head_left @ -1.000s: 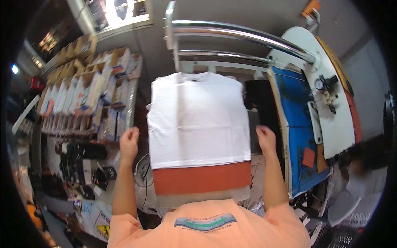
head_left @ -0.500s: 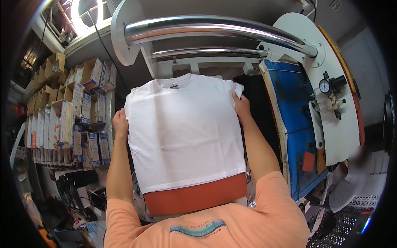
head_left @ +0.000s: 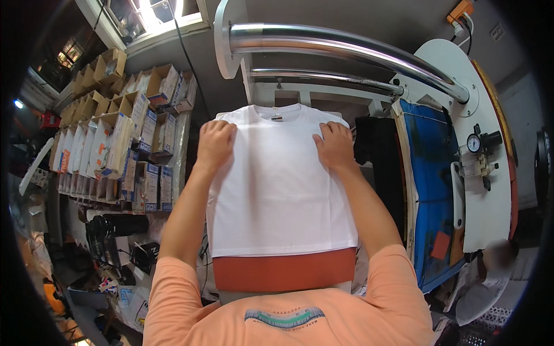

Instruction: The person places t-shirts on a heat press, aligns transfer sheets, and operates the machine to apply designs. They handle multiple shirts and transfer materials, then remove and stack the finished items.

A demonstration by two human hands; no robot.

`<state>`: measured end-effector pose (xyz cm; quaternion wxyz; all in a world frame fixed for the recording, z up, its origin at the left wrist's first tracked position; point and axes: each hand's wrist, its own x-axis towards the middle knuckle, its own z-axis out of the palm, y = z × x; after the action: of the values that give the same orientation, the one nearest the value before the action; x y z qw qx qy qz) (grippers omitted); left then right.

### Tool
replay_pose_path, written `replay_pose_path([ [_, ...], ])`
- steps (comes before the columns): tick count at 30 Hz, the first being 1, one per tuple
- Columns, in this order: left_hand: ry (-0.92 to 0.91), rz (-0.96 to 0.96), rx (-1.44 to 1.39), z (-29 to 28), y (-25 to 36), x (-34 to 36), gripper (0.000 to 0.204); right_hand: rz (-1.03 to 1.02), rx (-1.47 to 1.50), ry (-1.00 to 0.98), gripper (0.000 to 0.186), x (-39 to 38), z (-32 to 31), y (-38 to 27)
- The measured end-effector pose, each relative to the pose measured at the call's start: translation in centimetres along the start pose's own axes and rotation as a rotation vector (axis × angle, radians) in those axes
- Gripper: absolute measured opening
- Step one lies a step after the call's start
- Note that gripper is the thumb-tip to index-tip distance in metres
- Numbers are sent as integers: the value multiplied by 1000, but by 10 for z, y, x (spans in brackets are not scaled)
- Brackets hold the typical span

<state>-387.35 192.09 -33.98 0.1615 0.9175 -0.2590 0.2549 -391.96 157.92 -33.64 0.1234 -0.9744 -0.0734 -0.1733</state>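
A white T-shirt (head_left: 283, 190) lies spread over a flat platen, its neckline at the far end. An orange-brown pad (head_left: 285, 271) shows below the hem. My left hand (head_left: 217, 141) rests on the shirt's left shoulder, palm down, fingers pointing away from me. On the right shoulder lies my right hand (head_left: 336, 144), its thumb held apart from the fingers. Both hands touch the cloth from above, without any visible grip on it. The fingertips are partly foreshortened. A soft crease runs down the middle of the shirt.
Beyond the platen, a thick chrome bar (head_left: 346, 55) spans a white machine frame. A blue-covered panel (head_left: 433, 179) and a pressure gauge (head_left: 474, 142) stand at the right. Cardboard bins (head_left: 115, 144) fill the left side. A person (head_left: 487, 282) is at the far lower right.
My hands have let go of the shirt's side edges and moved inward and away onto its shoulders. The shirt lies flatter, its right sleeve corner no longer lifted. The view has shifted.
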Motion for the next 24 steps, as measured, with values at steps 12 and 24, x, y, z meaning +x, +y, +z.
replay_pose_path([
  [12, -418, -339, 49, 6, -2, 21, 23, 169, -8, -203, 43, 16, -15, -6],
  [24, -172, -248, -183, -131, 122, -232, 31, 247, -106, -200, 71, -273, -88, -73],
])
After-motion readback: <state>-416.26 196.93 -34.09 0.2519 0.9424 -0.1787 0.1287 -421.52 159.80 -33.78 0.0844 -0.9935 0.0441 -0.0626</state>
